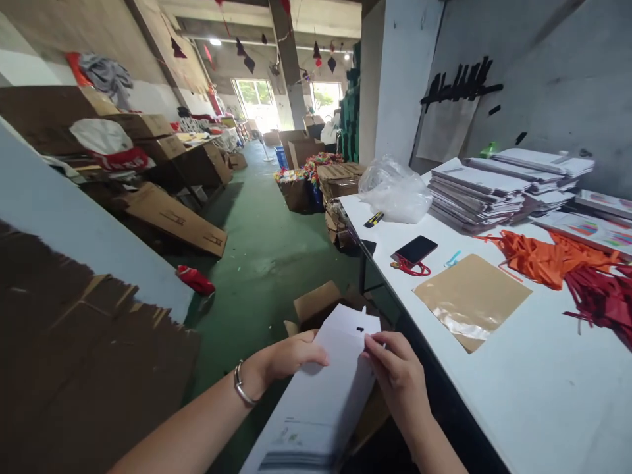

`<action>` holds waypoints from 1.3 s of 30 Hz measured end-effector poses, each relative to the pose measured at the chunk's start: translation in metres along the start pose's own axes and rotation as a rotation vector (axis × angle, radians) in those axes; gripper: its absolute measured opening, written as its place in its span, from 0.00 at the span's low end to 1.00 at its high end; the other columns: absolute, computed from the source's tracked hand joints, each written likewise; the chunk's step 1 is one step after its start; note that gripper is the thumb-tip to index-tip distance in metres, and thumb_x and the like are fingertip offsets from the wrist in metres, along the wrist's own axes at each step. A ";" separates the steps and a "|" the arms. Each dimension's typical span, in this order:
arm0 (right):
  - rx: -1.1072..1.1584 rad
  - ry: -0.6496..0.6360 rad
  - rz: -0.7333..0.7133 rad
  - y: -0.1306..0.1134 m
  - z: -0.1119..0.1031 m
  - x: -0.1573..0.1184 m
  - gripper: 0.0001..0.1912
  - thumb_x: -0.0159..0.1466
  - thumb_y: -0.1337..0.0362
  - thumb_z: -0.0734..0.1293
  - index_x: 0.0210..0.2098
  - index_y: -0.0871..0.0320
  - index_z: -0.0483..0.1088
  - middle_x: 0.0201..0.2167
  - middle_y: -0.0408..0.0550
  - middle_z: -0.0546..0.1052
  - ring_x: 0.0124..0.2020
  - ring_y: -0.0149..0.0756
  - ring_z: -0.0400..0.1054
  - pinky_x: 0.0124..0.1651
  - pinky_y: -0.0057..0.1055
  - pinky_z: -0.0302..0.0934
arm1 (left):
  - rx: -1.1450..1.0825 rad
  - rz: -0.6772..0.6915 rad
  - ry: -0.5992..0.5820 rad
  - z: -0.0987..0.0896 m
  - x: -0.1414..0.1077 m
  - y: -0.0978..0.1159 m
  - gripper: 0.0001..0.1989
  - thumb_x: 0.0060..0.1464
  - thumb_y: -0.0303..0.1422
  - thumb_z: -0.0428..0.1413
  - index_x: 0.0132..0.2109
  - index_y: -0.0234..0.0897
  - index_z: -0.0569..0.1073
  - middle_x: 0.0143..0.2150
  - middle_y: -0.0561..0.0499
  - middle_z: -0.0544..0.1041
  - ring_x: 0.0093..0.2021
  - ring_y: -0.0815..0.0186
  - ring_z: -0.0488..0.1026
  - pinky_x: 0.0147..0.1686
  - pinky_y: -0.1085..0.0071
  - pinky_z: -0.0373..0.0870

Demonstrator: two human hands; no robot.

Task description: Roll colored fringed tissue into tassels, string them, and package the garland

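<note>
A long white cardboard box [340, 359] tilts up in front of me, with a dark hang hole near its top and small print with dark stripes low on its face. Its left edge is held by my left hand [296, 352], thumb pressed on the front. At the upper right edge, just below the hole, the fingers of my right hand [395, 359] pinch the card. Whether those fingertips hold anything else is too small to tell. Behind the white box stands an open brown carton [316, 303], partly hidden.
On the white table [543, 368] to my right lie a brown sheet [474, 299], a phone [416, 249], a cutter knife [374, 219], a clear plastic bag [395, 191], stacked white packages [474, 191], orange ribbons [538, 253] and dark red ribbons [600, 296]. Cardboard [89, 368] is stacked at left.
</note>
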State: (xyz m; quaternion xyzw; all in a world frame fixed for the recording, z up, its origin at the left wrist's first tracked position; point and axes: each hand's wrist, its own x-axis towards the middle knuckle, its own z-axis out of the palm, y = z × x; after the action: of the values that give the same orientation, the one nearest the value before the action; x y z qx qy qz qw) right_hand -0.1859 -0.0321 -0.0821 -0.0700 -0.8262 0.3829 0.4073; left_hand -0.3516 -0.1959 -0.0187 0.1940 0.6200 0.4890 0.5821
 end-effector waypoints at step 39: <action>0.161 -0.312 0.144 0.026 0.038 -0.013 0.05 0.68 0.64 0.67 0.35 0.55 0.75 0.34 0.47 0.76 0.39 0.38 0.70 0.43 0.35 0.66 | -0.138 -0.057 -0.076 -0.037 0.019 -0.073 0.27 0.44 0.39 0.66 0.50 0.28 0.78 0.37 0.42 0.82 0.33 0.59 0.75 0.33 0.68 0.69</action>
State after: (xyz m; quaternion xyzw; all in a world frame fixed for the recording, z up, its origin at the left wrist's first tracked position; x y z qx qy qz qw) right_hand -0.2098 -0.0417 -0.1223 -0.0358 -0.8389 0.4821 0.2502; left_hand -0.3657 -0.2271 -0.0947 0.1541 0.5677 0.5060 0.6309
